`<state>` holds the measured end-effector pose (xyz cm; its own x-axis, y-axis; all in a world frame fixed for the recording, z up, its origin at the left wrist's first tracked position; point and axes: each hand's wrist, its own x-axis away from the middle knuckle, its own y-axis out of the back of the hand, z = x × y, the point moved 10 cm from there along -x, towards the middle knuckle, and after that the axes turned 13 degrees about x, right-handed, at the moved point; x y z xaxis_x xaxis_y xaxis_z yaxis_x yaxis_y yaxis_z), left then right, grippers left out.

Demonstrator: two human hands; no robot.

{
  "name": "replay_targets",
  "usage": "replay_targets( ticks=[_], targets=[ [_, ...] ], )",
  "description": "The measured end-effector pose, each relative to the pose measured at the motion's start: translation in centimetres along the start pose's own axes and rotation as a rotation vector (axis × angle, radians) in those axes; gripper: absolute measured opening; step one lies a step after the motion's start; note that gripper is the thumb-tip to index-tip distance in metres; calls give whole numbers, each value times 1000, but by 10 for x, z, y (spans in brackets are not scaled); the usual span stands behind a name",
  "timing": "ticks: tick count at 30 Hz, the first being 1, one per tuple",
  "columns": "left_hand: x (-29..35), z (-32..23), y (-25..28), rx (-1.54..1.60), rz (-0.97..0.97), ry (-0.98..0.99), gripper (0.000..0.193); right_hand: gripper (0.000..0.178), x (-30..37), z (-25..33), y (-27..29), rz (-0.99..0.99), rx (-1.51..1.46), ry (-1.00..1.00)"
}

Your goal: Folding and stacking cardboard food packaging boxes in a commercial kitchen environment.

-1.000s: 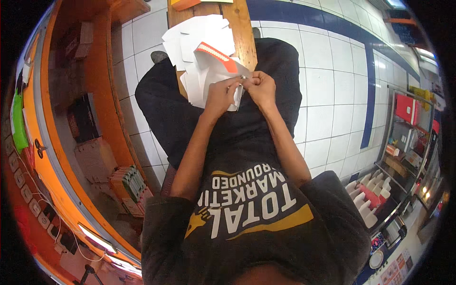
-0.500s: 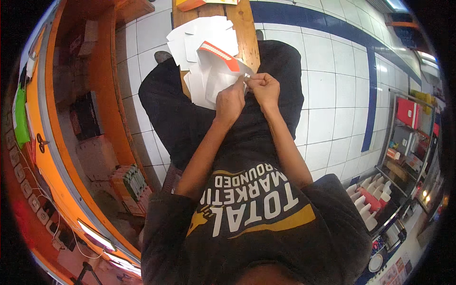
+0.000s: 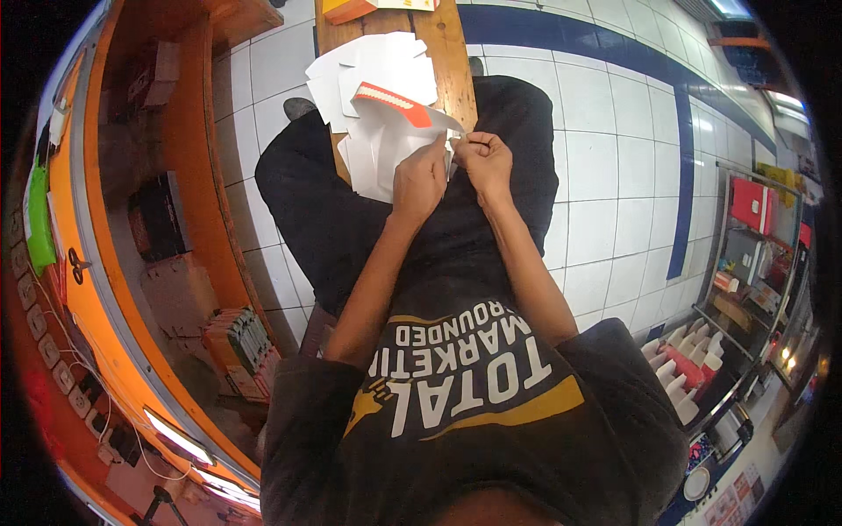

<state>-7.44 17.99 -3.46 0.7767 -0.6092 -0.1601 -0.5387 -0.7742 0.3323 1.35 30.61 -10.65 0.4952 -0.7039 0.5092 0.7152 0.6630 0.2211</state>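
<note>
A sheet of white cardboard, a partly folded carton (image 3: 381, 149) with an orange-and-white printed strip, curves up over my lap. My left hand (image 3: 421, 181) grips its near right edge, the fingertips pinched together. Right beside it, my right hand (image 3: 485, 164) pinches a small white flap at the carton's right corner. The fingertips of both hands nearly meet, and the exact fold between them is hidden. Under and beyond the carton lie more flat white carton blanks (image 3: 395, 61) with notched edges, on a wooden bench (image 3: 452, 66).
An orange-and-white printed box (image 3: 351, 9) stands at the bench's far end. To the left is an orange counter (image 3: 114, 289) with scissors (image 3: 77, 266) and open shelves below. At the right stands a metal rack (image 3: 719, 237) beside several white folded boxes (image 3: 680, 386). White tiles (image 3: 605, 167) cover the floor.
The carton's printed strip has tilted and shifted slightly to the left. Both hands have moved a little left and keep their pinch at the corner.
</note>
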Motion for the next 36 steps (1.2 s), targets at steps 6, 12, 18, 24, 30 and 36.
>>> replay_targets(
  ticks=[6,12,18,24,30,36],
  targets=[
    [2,1,-4,81,-31,36,34,32,-1,-2,0,14,-91,-117],
    [1,-8,5,27,-68,-64,34,29,3,2,-5,14,-72,-60],
    [3,-6,3,94,-80,13,30,23,2,6,-7,-12,-41,56],
    [5,4,2,170,-137,44,27,19,17,40,4,-82,261,215],
    [0,-7,2,47,-150,53,19,32,20,62,7,93,620,441],
    [6,12,-9,-178,48,149,20,22,67,144,-6,-77,720,915]
  ],
)
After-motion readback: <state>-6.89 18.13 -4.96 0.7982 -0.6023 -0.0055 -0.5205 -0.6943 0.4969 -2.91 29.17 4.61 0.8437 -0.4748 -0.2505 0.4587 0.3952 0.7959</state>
